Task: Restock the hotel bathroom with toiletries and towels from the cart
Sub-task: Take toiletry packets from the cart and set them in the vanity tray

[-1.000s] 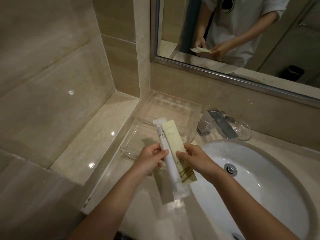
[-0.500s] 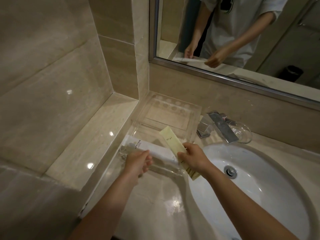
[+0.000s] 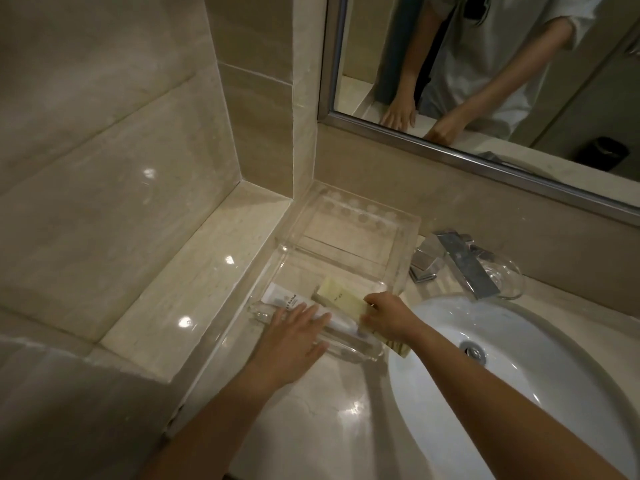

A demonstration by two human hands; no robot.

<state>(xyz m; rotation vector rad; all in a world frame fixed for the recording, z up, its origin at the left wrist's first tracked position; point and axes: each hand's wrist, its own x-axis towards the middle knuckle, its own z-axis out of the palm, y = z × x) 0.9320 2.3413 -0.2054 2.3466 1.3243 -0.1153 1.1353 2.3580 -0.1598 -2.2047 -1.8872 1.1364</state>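
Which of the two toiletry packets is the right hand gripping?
The pale yellow packet, pinched by the right hand; the white packet lies under straight fingers of the left hand.

Hidden beneath the left hand (image 3: 294, 336): right end of the white packet (image 3: 284, 299). Covered by the right hand (image 3: 388, 318): middle of the yellow packet (image 3: 341, 296). Too small to read: print on both. Cut off at right and bottom edges: sink (image 3: 536, 393).
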